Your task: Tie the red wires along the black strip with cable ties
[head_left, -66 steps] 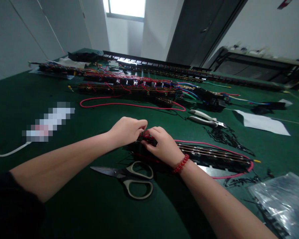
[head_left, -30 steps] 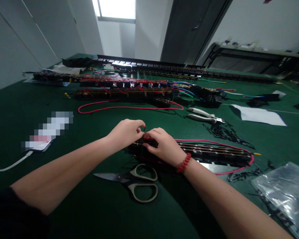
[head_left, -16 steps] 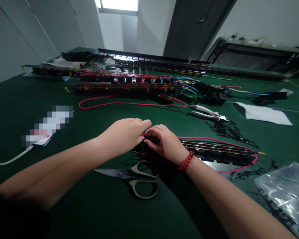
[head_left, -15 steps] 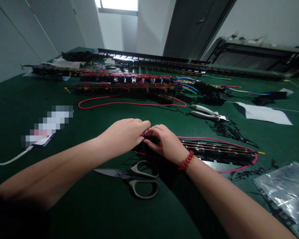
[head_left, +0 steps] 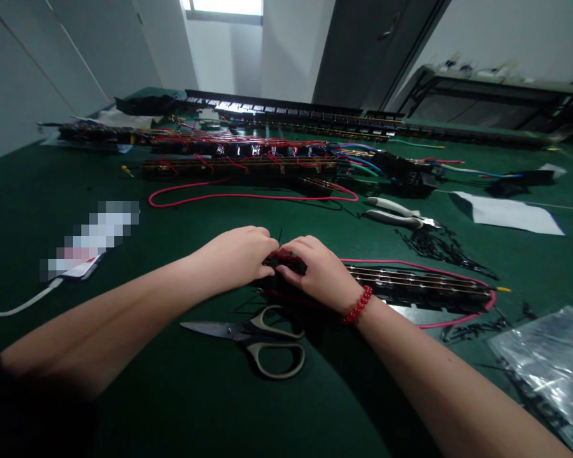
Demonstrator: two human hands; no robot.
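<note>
A narrow black strip assembly (head_left: 420,289) with brass-coloured rods and a red wire (head_left: 401,262) along it lies before me. At its left end, the curled fingers and thumb of my left hand (head_left: 241,257) close around the tip. My right hand (head_left: 322,270), with a red bead bracelet at the wrist, grips the same end from the right, thumb below and fingers above. Between the fingertips a thin black tail (head_left: 280,236), like a cable tie's, points up. Just below lie the scissors (head_left: 267,337), blades to the left. The fingertips partly hide what they hold.
Side cutters (head_left: 396,215) lie beyond my right hand, beside black clippings (head_left: 446,251). Longer wired strips (head_left: 243,166) and a looped red wire (head_left: 195,198) stretch across the back. A clear plastic bag (head_left: 549,362) is at right, white paper (head_left: 510,213) behind it, a cabled device (head_left: 83,267) at left.
My left fingertips have shifted slightly left and down, opening a small gap between the hands. The thin black tail now shows upright there. My right hand has barely moved.
</note>
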